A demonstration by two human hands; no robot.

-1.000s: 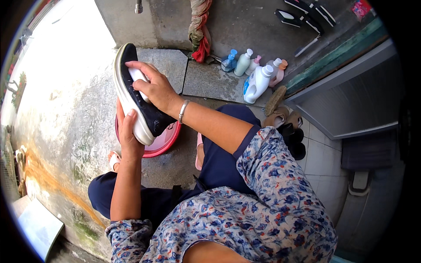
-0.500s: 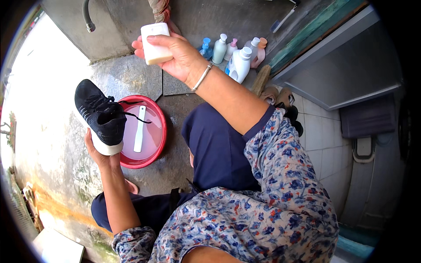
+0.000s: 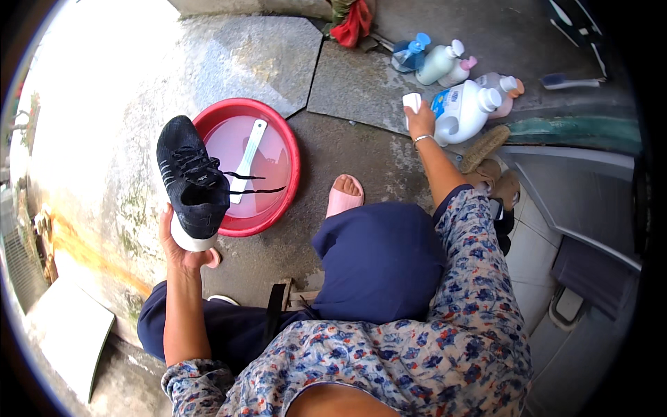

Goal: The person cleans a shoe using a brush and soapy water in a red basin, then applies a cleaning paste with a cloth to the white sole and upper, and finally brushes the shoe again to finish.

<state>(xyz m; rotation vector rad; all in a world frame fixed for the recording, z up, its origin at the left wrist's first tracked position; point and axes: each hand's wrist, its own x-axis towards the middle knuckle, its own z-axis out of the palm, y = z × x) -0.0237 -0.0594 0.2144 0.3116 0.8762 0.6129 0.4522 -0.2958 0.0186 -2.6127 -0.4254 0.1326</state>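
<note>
My left hand (image 3: 182,243) grips a black sneaker (image 3: 187,170) by its white heel, sole side resting against the palm. Two loose black laces dangle from it over the red basin (image 3: 292,174), which holds cloudy pinkish water. Lying in that water is a long white brush (image 3: 249,156), its bristles not visible. Out to the far right, my right hand (image 3: 422,124) is closed around a white bar of soap (image 3: 412,103), beside the large white detergent bottle (image 3: 464,115).
Several pump bottles, including a blue bottle (image 3: 408,54) and a pale green bottle (image 3: 439,64), stand by the detergent. A long-handled brush (image 3: 570,81) lies behind them. A bristly brush head (image 3: 486,147) and brown shoes (image 3: 506,189) sit near the grey panel (image 3: 577,184). A red cloth (image 3: 352,24) is at the back.
My right hand has carried the soap from the upper middle rightward to beside the bottles. My left hand keeps hold of the sneaker near the basin. The view has shifted, showing a pink slipper.
</note>
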